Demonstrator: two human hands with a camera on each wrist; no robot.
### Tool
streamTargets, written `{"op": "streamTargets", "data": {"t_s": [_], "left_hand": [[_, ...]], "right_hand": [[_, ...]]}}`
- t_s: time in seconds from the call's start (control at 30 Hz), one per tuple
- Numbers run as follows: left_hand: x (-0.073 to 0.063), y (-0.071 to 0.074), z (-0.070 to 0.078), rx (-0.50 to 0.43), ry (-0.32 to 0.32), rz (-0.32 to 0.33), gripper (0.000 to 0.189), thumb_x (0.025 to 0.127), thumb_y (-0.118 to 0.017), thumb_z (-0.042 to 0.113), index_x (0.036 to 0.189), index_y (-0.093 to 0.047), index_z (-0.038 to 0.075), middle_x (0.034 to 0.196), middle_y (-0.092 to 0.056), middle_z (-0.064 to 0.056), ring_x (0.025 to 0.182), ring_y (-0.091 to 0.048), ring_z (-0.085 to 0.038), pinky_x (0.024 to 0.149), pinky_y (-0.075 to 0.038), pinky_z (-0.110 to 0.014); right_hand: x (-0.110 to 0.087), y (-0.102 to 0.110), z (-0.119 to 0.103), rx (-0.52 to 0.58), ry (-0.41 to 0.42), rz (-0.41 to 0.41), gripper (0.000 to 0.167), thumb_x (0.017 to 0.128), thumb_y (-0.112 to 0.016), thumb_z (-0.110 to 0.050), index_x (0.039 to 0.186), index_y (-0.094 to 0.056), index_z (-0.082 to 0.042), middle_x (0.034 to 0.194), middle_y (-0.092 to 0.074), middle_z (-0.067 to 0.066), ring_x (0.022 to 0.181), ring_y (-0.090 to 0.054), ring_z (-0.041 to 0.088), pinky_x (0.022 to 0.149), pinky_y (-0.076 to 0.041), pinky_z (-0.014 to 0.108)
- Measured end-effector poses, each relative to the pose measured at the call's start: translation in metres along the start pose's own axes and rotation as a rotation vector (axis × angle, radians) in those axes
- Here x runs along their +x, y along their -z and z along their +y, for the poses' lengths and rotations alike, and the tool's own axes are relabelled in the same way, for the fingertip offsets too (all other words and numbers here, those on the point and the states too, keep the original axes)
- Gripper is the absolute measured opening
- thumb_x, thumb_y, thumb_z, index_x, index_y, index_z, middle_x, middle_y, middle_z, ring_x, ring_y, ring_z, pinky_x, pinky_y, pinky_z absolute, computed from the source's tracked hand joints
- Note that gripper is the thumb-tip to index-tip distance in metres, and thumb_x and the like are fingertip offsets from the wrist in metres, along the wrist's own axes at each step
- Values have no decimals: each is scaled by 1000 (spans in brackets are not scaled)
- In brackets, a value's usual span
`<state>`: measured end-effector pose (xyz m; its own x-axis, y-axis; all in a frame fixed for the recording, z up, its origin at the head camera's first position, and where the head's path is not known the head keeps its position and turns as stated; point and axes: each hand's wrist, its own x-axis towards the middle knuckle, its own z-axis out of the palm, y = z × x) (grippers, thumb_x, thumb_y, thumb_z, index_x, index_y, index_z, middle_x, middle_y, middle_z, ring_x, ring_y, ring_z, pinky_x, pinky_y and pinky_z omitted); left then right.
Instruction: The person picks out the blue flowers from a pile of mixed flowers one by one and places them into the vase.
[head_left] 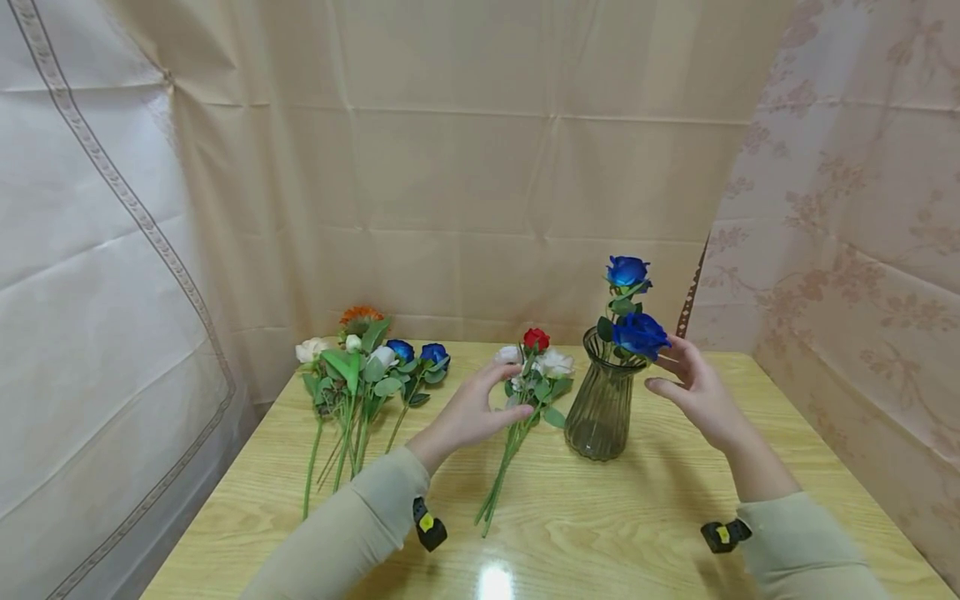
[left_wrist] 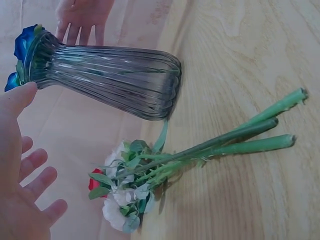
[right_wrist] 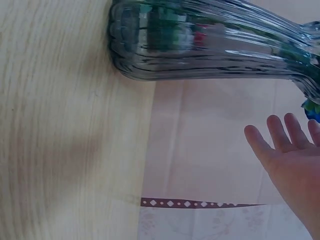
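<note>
Two blue roses [head_left: 641, 335] in vase [head_left: 600, 417] | left hand [head_left: 476, 408], right hand [head_left: 703, 392]: wide | yellow patches [head_left: 427, 522] unreadable

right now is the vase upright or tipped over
Upright: the vase stands on its base on the table, blue roses rising from its mouth.

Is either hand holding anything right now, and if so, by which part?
Nothing is held: the left hand and right hand are open on either side of the vase.
</note>
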<state>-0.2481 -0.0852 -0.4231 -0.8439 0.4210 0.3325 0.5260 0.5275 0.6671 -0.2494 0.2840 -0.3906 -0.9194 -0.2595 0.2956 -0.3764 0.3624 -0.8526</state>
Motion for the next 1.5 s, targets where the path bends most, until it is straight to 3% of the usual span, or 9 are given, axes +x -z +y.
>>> {"op": "streamTargets", "data": {"t_s": [0.13,0.2,0.5,0.8,0.97,1.3,1.5], "left_hand": [[-1,-2,-4,1,23,-7,73,93,-70,55,151,-49,18,159,-40,-2,150,-26,-27,116,-29,-55],[-2,-3,-6,1,31,-8,72,93,-70,56,151,-49,20,158,-42,-2,150,-27,-29,115,-29,-57],[-7,-5,-11,2,72,-18,70,92,-70,56,152,-48,27,156,-43,2,147,-33,-27,113,-33,-56],[-10,-5,-19,8,87,-13,72,92,-72,53,151,-49,18,155,-44,-3,145,-37,-27,113,-35,-53],[-13,-4,-23,20,109,-13,75,92,-72,54,152,-48,16,154,-46,0,143,-39,-25,112,-36,-52],[-17,-2,-28,28,117,-5,68,93,-75,44,151,-49,19,151,-48,1,139,-44,-24,110,-39,-50],[-20,1,-28,20,128,-5,75,91,-72,56,151,-48,18,151,-48,2,139,-44,-23,110,-39,-50]], "right_hand": [[0,-6,3,-7,-51,-22,93,101,-68,-23,162,-1,-2,162,-18,28,145,-27,49,108,-39,55],[0,-9,5,-3,-65,-29,95,100,-69,-25,161,-1,-1,163,-15,29,145,-26,50,107,-35,63],[2,-21,11,42,-76,-69,108,97,-74,-24,162,11,-6,165,-4,28,146,-23,52,108,-34,63],[8,-33,21,49,-10,-73,101,92,-79,-22,165,-9,-26,166,-20,16,146,-26,50,108,-30,68],[10,-37,23,49,-2,-75,102,92,-80,-23,164,-9,-33,166,-19,14,146,-26,49,106,-34,67],[10,-47,25,43,-19,-67,97,92,-79,-22,163,-13,-13,160,-29,20,141,-35,49,105,-38,67],[11,-50,27,-2,1,-57,92,92,-79,-22,160,-20,-5,157,-32,23,137,-40,49,104,-38,66]]}}
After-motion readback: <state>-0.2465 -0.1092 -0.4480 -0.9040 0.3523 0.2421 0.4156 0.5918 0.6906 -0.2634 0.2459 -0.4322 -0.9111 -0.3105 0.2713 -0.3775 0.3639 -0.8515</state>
